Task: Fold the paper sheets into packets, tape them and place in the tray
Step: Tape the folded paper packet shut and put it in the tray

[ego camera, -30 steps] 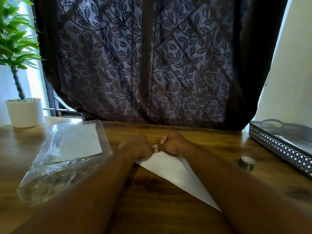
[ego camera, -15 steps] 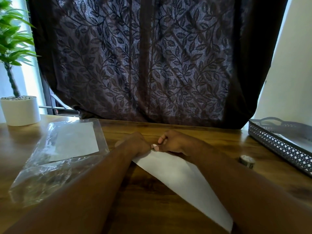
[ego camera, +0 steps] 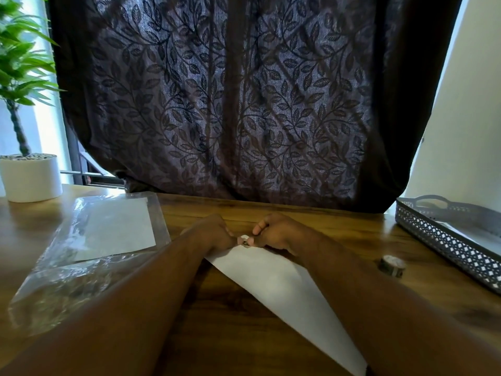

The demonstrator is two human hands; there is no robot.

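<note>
A folded white paper sheet (ego camera: 282, 289) lies on the wooden table (ego camera: 222, 329) between my forearms, running from my hands toward the near edge. My left hand (ego camera: 214, 234) and my right hand (ego camera: 276, 232) meet at its far tip, fingers curled. Between their fingertips sits a small patterned piece of tape (ego camera: 245, 241), pinched at the paper's tip. A roll of tape (ego camera: 391, 264) stands on the table to the right. The grey perforated tray (ego camera: 444, 240) sits at the far right.
A clear plastic bag (ego camera: 67, 270) with a white sheet (ego camera: 119, 229) inside lies on the left. A white pot with a green plant (ego camera: 29, 177) stands at the back left. A dark leaf-patterned curtain (ego camera: 230, 99) hangs behind the table.
My hands stay together at the paper's far tip with only small finger shifts. The view has tilted slightly, showing more of the paper toward me.
</note>
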